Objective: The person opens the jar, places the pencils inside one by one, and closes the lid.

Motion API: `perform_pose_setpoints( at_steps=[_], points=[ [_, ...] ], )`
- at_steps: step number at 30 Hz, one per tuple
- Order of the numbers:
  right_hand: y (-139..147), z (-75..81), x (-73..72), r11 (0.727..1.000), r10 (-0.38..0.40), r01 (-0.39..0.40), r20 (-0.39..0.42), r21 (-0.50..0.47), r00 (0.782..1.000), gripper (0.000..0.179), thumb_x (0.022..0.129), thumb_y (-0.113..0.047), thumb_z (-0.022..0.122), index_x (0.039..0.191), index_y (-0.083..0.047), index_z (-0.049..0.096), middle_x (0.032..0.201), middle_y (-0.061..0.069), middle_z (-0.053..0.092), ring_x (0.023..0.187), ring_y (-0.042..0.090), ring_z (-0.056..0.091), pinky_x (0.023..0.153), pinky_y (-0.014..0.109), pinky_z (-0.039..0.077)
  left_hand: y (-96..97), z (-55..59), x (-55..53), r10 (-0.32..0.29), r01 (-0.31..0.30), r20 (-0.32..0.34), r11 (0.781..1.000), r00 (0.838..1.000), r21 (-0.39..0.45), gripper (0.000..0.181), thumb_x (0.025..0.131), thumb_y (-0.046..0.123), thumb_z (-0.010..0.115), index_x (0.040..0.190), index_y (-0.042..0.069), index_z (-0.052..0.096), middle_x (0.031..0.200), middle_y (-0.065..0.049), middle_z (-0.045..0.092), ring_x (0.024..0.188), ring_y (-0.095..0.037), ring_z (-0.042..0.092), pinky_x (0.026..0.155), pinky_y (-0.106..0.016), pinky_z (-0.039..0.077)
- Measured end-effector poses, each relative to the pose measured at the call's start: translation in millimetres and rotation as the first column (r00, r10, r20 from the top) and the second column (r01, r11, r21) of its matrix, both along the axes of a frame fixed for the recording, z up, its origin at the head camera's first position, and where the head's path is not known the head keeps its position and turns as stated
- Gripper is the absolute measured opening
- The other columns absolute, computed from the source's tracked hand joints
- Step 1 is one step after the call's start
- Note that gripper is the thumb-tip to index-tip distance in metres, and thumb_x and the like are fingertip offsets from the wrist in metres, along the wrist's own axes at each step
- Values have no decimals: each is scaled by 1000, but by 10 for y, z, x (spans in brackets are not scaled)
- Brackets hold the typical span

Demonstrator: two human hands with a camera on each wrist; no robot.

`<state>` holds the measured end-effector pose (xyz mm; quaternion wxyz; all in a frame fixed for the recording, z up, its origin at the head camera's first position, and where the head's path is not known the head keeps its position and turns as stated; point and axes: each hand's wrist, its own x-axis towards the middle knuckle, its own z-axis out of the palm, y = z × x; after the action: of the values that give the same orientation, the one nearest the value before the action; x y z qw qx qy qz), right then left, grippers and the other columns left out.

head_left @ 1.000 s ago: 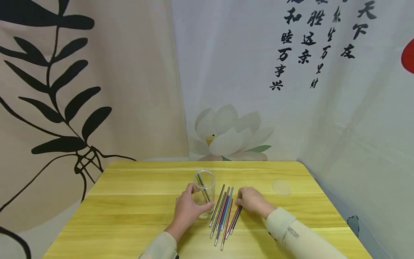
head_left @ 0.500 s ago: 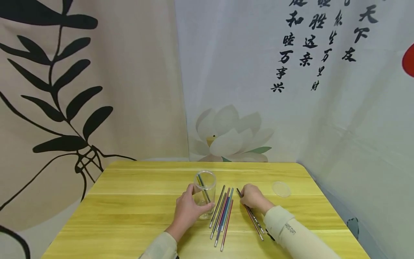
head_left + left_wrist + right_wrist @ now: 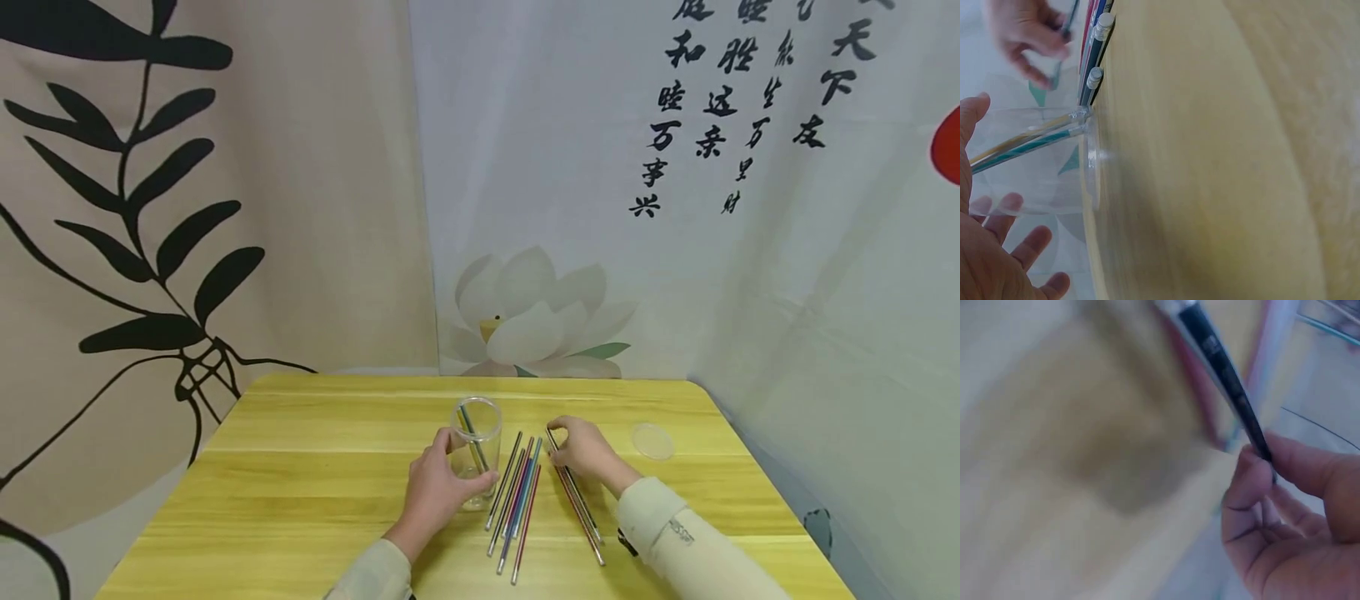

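My left hand (image 3: 438, 483) grips a clear cup (image 3: 491, 437) that stands upright on the table, thumb on the near side and fingers behind it. Inside lean a teal pencil (image 3: 1029, 149) and a yellow pencil (image 3: 1010, 142). To the cup's right, my right hand (image 3: 588, 452) pinches a black pencil (image 3: 1222, 369) between thumb and fingertips near one end. A red pencil (image 3: 581, 518) runs close alongside it in the head view, its silver end toward me. Between the two hands lies a loose row of several pencils (image 3: 517, 500), roughly parallel, eraser ends toward me.
A round clear lid (image 3: 652, 441) lies flat beyond my right hand. The wooden table (image 3: 300, 500) ends at a far edge against a printed cloth backdrop (image 3: 337, 208), with another cloth (image 3: 825, 292) along the right side.
My right hand has shifted the black and red pencils right, away from the row, and their near ends have swung rightward. It then moved slightly farther away. My left hand keeps its grip on the cup.
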<state>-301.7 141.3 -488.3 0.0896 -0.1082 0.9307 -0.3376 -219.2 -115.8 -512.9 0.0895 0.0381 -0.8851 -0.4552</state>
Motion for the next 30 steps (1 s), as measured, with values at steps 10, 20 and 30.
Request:
perform_pose_setpoints(
  at_steps=[10, 20, 30],
  points=[
    [-283, 1079, 176, 797, -222, -194, -576, -572, 787, 57, 99, -6, 75, 152, -14, 54, 99, 16, 70, 78, 14, 68, 69, 21, 57, -12, 36, -14, 0, -1, -7, 1000, 1000, -14, 75, 71, 53, 98, 129, 22, 60, 138, -6, 71, 130, -40, 63, 105, -70, 51],
    [-802, 1002, 329, 831, -89, -492, -935, -259, 342, 43, 101, -7, 71, 139, 0, 51, 97, 11, 70, 80, 21, 72, 76, 26, 63, 15, -4, -29, -8, 9, 14, 1000, 1000, -8, 78, 69, 58, 97, 128, 23, 60, 139, -6, 72, 130, -41, 63, 104, -67, 52],
    [-864, 1171, 462, 740, -184, -558, -911, -376, 369, 45, 101, -9, 72, 142, -1, 53, 96, 17, 70, 78, 23, 72, 83, 17, 61, -25, -22, -41, -6, 6, 24, 1000, 1000, -9, 77, 71, 65, 94, 127, 25, 59, 140, -4, 71, 132, -40, 62, 105, -64, 53]
  ],
)
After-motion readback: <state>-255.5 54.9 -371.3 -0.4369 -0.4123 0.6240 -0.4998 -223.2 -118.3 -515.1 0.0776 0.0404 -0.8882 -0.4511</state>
